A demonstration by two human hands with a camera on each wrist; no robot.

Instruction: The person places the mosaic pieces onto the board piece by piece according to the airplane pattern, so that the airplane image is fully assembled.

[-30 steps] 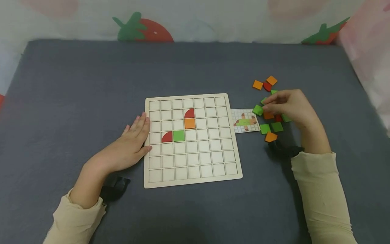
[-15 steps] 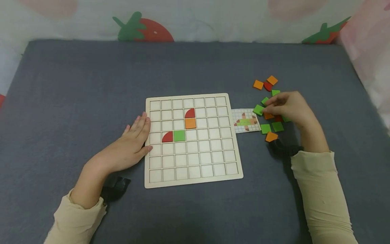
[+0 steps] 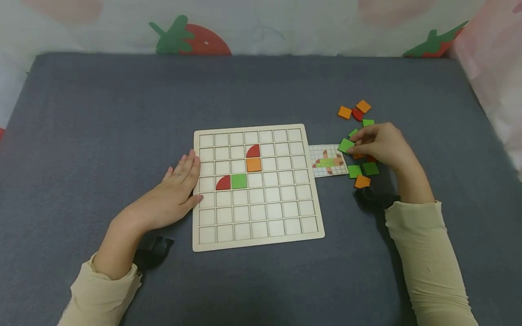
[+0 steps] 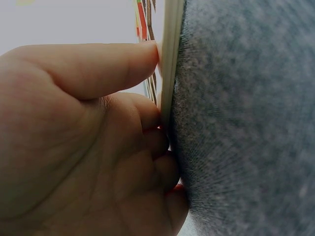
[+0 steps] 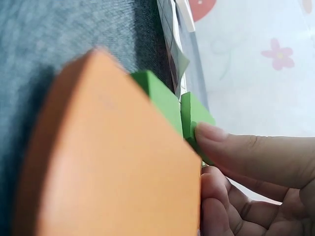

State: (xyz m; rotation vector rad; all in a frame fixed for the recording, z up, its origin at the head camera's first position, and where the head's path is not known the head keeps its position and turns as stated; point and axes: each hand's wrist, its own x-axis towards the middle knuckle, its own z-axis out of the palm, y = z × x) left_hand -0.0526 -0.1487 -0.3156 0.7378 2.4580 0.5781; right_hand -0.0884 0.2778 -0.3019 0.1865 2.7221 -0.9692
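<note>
A pale wooden board (image 3: 253, 188) with a grid of square cells lies flat on the table. Four-fingered edge contact comes from my left hand (image 3: 173, 194), whose straight fingers and thumb rest on the board's left rim. On the grid sit two red quarter-round tiles (image 3: 253, 151), an orange square tile (image 3: 253, 164) and a green square tile (image 3: 239, 181). To the right, my right hand (image 3: 383, 142) pinches another green square tile (image 3: 345, 145) by its edge, beside a printed card (image 3: 326, 174). In the right wrist view, the thumb lies against that green tile (image 5: 194, 118).
Loose tiles lie around the right hand: green squares (image 3: 370, 169), an orange five-sided tile (image 3: 362, 181), orange squares (image 3: 344, 112) and a red quarter-round (image 3: 357, 114). Some are hidden under the hand. The card sticks out from the board's right edge. Strawberry-print fabric (image 3: 285, 27) hangs behind.
My right hand has shifted slightly left, its fingers coming onto the green square tile near the card. The left hand, the board and the tiles on it have stayed put.
</note>
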